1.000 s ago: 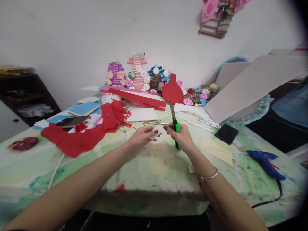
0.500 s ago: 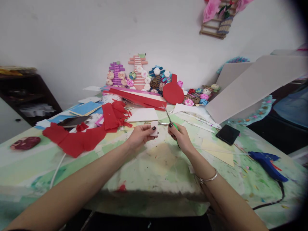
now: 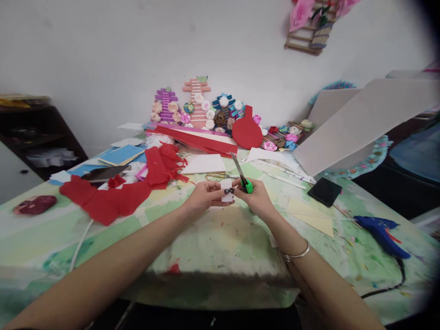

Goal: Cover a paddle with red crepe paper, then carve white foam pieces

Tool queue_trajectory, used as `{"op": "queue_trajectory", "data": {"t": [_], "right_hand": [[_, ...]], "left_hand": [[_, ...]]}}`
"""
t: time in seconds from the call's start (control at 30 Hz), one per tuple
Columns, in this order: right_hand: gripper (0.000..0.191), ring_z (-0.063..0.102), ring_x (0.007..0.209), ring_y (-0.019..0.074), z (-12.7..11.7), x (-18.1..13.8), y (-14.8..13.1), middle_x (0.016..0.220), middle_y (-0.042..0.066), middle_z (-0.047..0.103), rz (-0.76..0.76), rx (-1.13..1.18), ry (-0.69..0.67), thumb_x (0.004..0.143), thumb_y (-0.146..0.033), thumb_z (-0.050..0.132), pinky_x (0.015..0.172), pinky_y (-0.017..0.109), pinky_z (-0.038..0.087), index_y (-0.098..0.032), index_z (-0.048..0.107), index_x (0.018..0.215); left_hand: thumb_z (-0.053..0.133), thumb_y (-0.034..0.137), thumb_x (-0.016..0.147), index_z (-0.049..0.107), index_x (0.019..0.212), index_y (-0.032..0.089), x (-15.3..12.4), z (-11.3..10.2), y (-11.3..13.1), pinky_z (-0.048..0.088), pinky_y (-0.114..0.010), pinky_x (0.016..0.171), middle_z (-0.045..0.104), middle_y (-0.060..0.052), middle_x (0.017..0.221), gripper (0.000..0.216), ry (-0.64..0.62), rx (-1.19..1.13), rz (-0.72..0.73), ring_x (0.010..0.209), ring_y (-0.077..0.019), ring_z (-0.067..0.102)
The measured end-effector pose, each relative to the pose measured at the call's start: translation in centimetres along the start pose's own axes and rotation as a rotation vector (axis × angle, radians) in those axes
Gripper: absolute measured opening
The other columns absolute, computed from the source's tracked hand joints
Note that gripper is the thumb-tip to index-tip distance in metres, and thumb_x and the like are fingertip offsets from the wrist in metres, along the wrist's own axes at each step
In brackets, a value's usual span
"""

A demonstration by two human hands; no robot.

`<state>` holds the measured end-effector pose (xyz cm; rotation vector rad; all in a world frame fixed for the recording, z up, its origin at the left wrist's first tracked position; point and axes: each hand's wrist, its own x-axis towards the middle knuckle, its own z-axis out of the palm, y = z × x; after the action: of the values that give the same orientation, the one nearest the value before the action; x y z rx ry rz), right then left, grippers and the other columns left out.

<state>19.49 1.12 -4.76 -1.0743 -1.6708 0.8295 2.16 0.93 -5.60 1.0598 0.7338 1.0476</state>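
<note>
Near the middle of the table, my left hand (image 3: 203, 198) pinches a small white piece of card (image 3: 226, 190) between thumb and fingers. My right hand (image 3: 256, 197) is closed around a green-and-black handled cutting tool (image 3: 246, 185). Its long metal blade points up and away to the left; the grip hides whether it is a knife or scissors. The right thumb tip also meets the card's right side, close to the left thumb. Just beyond the card lies a pair of scissors with gold-coloured handles (image 3: 216, 176).
Red fabric-like pieces (image 3: 118, 199) and blue sheets (image 3: 122, 155) lie on the left. A red round cutout (image 3: 246, 133) leans among flower crafts at the back. On the right are a black flat object (image 3: 325, 192), a blue glue gun (image 3: 381, 236) and a large white board (image 3: 364, 119).
My right hand has come left to the card, its thumb now touching it. The cutting tool has turned, showing more of its green handle. The left hand and card have shifted slightly right.
</note>
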Motion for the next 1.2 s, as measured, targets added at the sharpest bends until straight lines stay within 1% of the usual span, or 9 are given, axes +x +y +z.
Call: {"op": "queue_trajectory", "data": {"t": [0.17,0.3,0.4,0.5,0.63,0.73,0.83,0.97,1.2], "right_hand": [[0.018,0.048,0.057,0.0109,0.0,-0.1,-0.2,0.063,-0.001,0.056,-0.015,0.030,0.006,0.067,-0.030,0.065,0.057,0.024,0.040,-0.015,0.063,0.076],[0.017,0.047,0.057,0.0103,-0.1,-0.1,-0.4,0.061,-0.002,0.053,-0.050,0.020,0.016,0.068,-0.029,0.064,0.058,0.024,0.040,-0.015,0.063,0.077],[0.016,0.048,0.058,0.0106,-0.1,-0.3,-0.3,0.062,-0.002,0.054,-0.120,-0.034,-0.007,0.072,-0.029,0.062,0.058,0.023,0.040,-0.015,0.064,0.081],[0.016,0.055,0.067,0.0133,-0.1,-0.4,-0.4,0.073,0.001,0.061,-0.263,-0.168,-0.034,0.076,-0.027,0.059,0.065,0.025,0.042,-0.017,0.065,0.086],[0.016,0.059,0.082,0.0161,0.0,-0.6,-0.7,0.087,0.004,0.066,-0.442,-0.268,-0.087,0.080,-0.024,0.055,0.075,0.027,0.043,-0.021,0.066,0.092],[0.024,0.060,0.089,0.0165,0.2,-0.6,-0.7,0.099,0.004,0.067,-0.453,-0.293,-0.071,0.082,-0.025,0.054,0.079,0.027,0.042,-0.023,0.063,0.104],[0.020,0.059,0.077,0.0157,0.2,-0.6,-0.7,0.087,0.003,0.067,-0.400,-0.363,0.013,0.082,-0.034,0.057,0.070,0.024,0.041,-0.021,0.063,0.096],[0.037,0.047,0.056,0.0122,0.1,-0.8,-1.0,0.056,-0.002,0.053,-0.312,-0.593,0.001,0.077,-0.053,0.058,0.054,0.022,0.031,-0.019,0.052,0.062],[0.047,0.045,0.056,0.0115,-0.1,-1.2,-1.5,0.056,-0.001,0.052,-0.329,-0.760,-0.023,0.081,-0.061,0.045,0.054,0.023,0.023,-0.019,0.043,0.059]], "left_hand": [[0.075,0.041,0.065,0.064,0.088,0.009,0.0,0.0,0.1,0.053,-0.038,0.076,0.071,-0.012,0.082,0.041,-0.062,-0.019,-0.063,0.078,-0.0258,0.069],[0.051,0.066,0.074,0.064,0.088,0.009,0.4,-0.5,0.0,0.052,-0.032,0.060,0.070,-0.016,0.085,0.060,-0.126,-0.061,-0.186,0.072,-0.0269,0.069],[0.046,0.062,0.080,0.064,0.081,0.008,0.5,-0.8,-0.2,0.044,-0.024,0.046,0.069,-0.014,0.074,0.056,-0.169,-0.027,-0.291,0.054,-0.0193,0.065],[0.051,0.045,0.083,0.064,0.076,0.009,0.3,-0.9,-0.3,0.042,-0.021,0.044,0.065,-0.010,0.063,0.039,-0.238,-0.090,-0.356,0.045,-0.0129,0.059],[0.064,0.016,0.074,0.060,0.070,0.011,0.2,-0.7,-0.1,0.043,-0.016,0.045,0.059,-0.002,0.058,0.007,-0.166,-0.248,-0.224,0.049,-0.0087,0.057],[0.066,0.013,0.072,0.058,0.071,0.012,0.3,-0.6,0.3,0.042,-0.012,0.044,0.056,0.000,0.058,0.008,-0.044,-0.308,-0.128,0.051,-0.0066,0.055],[0.068,0.016,0.074,0.056,0.068,0.012,0.3,-0.4,0.6,0.045,-0.012,0.051,0.053,0.002,0.058,0.014,0.040,-0.316,-0.061,0.053,-0.0050,0.054],[0.068,0.011,0.071,0.053,0.069,0.014,0.0,0.1,0.9,0.042,-0.014,0.052,0.051,0.004,0.058,0.016,-0.013,-0.268,0.063,0.053,-0.0054,0.051],[0.070,0.009,0.067,0.054,0.076,0.013,-0.4,0.5,1.2,0.040,-0.019,0.058,0.054,0.001,0.066,0.019,-0.102,-0.248,0.110,0.059,-0.0072,0.051]]}}
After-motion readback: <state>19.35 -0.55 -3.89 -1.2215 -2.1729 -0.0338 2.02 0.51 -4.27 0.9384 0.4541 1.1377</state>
